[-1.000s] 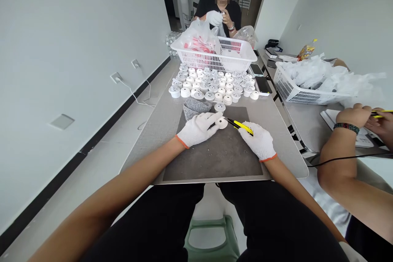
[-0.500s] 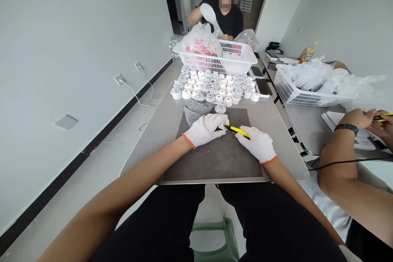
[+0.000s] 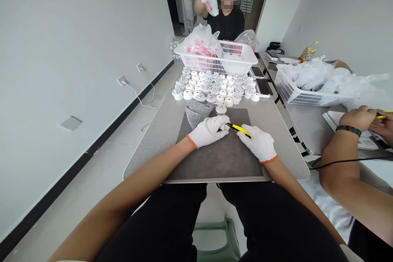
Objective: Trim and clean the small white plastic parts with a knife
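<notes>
My left hand (image 3: 209, 132), in a white knit glove with an orange cuff, is closed round a small white plastic part (image 3: 226, 127), mostly hidden by the fingers. My gloved right hand (image 3: 259, 143) grips a yellow and black utility knife (image 3: 241, 129), its tip at the part's right side. Both hands are over a dark mat (image 3: 221, 166) with small scraps on it. Just beyond my left hand lies a folded grey cloth (image 3: 196, 112). A single round white plastic piece (image 3: 220, 109) stands at the mat's far edge.
Rows of white round pieces (image 3: 215, 88) fill the far table. Behind them is a white basket (image 3: 215, 62) with plastic bags. Phones (image 3: 263, 87) lie at the right edge. A co-worker's arms (image 3: 344, 147) and another basket (image 3: 307, 95) are at the right-hand table. Another person sits opposite.
The knife and the white part have shifted slightly against each other, with my hands nearly in place. The person opposite has raised a gloved hand holding something pinkish.
</notes>
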The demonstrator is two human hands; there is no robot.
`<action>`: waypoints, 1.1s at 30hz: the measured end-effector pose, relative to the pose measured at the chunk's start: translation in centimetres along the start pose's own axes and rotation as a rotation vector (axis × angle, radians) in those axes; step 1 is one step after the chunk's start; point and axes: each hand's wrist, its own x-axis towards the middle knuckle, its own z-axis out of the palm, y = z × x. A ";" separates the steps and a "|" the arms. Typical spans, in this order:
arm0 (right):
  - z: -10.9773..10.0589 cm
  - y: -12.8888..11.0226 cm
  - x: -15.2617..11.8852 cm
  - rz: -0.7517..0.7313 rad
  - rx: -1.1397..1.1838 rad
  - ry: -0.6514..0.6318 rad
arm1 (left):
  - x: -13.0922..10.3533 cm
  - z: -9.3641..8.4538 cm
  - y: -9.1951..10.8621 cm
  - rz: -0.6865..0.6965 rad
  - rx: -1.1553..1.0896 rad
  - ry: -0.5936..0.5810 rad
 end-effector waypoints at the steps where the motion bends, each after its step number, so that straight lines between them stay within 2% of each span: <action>1: 1.2 -0.4 0.2 0.016 -0.024 0.011 | 0.0 0.0 0.1 -0.005 0.008 0.008; 3: 2.2 0.1 0.3 0.058 -0.084 0.039 | 0.0 0.0 0.2 -0.017 0.010 0.013; 7: 2.0 1.3 0.1 0.086 -0.131 0.032 | -0.1 0.0 0.4 -0.013 0.010 -0.005; 18: 2.1 1.0 0.2 0.088 -0.214 -0.009 | -0.3 0.2 0.2 -0.015 0.094 -0.009; 24: 1.8 0.9 0.0 0.081 -0.101 0.059 | -0.3 0.1 0.4 0.006 0.078 0.000; 33: 0.1 2.7 0.0 -0.044 0.222 -0.083 | -0.5 0.5 0.5 0.018 0.103 0.096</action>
